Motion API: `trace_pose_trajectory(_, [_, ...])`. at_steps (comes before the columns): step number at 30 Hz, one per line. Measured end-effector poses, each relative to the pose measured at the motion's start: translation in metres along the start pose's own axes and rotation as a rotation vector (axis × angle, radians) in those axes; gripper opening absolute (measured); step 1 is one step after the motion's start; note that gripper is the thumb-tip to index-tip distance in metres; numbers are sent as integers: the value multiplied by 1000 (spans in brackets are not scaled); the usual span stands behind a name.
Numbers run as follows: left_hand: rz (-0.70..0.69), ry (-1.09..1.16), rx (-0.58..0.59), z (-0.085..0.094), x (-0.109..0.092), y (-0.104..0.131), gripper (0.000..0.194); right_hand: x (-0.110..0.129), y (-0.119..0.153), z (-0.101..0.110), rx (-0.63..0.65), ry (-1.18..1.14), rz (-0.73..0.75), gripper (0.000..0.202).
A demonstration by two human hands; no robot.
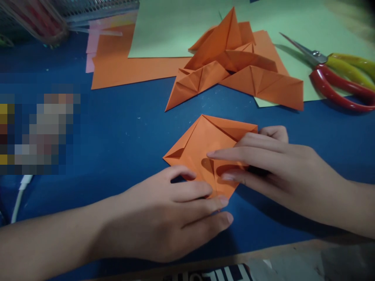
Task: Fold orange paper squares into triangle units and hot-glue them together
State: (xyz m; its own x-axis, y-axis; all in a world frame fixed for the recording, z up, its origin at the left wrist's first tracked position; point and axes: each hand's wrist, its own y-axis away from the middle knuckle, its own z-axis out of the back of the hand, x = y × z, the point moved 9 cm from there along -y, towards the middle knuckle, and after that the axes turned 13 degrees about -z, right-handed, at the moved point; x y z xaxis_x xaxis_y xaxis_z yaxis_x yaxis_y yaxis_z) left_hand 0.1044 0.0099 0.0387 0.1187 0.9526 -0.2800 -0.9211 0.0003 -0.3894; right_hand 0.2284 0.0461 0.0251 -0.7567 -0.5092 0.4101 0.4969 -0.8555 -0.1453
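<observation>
A folded orange origami paper (202,146) lies on the blue tabletop, with its point away from me and creased flaps along its upper edges. My left hand (175,214) rests over its lower left edge, fingers stretched out and slightly spread, the fingertips on or near the paper. From the right, my right hand (281,168) reaches over the paper's right side. Its index finger extends over the middle, the thumb is apart below, and the other fingers cover the right corner. Shadows of the right fingers fall on the paper.
Several folded orange origami pieces (234,58) lie behind the paper. Scissors (319,58) with red and yellow handles rest on green sheets (304,23) at right. Flat orange sheets (117,58) lie farther left. A clear container (41,19) stands back left; a white cable (19,199) runs left.
</observation>
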Motion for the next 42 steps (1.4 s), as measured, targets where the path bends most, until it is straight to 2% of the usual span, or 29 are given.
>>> trace_pose_trajectory(4, [-86,-188,183,-7,-12,2,56,0,0,3,-37,11,5,19])
trace_pose_trajectory(8, [-183,-252,265,-13,-23,5,57,1,1,2,-41,18,3,18])
trace_pose_trajectory(17, [-174,-231,208,-15,-26,13,53,1,0,3,-80,59,6,16])
trace_pose_trajectory(22, [-278,-180,158,-10,-29,8,57,2,0,3,-91,75,-1,16])
trace_pose_trajectory(24, [-203,-103,112,-3,-21,2,54,2,0,3,-99,82,-3,15])
trace_pose_trajectory(25, [-114,-23,88,-1,-14,0,52,2,0,4,-109,88,-4,15])
trace_pose_trajectory(27, [134,227,31,-2,8,2,43,3,-1,6,-127,104,-5,15])
trace_pose_trajectory(28, [296,359,-34,-3,21,7,37,3,-1,6,-131,114,-5,15])
trace_pose_trajectory(29, [389,486,-80,-7,28,12,31,3,-2,7,-137,122,-6,16])
trace_pose_trajectory(31, [394,620,-122,-12,30,13,24,3,-3,6,-133,122,-11,15])
trace_pose_trajectory(32, [347,619,-128,-11,27,12,27,3,-4,6,-132,117,-13,15])
trace_pose_trajectory(37, [202,306,-35,-6,20,5,31,2,-3,3,-124,107,-18,17])
trace_pose_trajectory(42, [118,241,23,-7,16,3,34,0,-2,2,-106,104,-23,19])
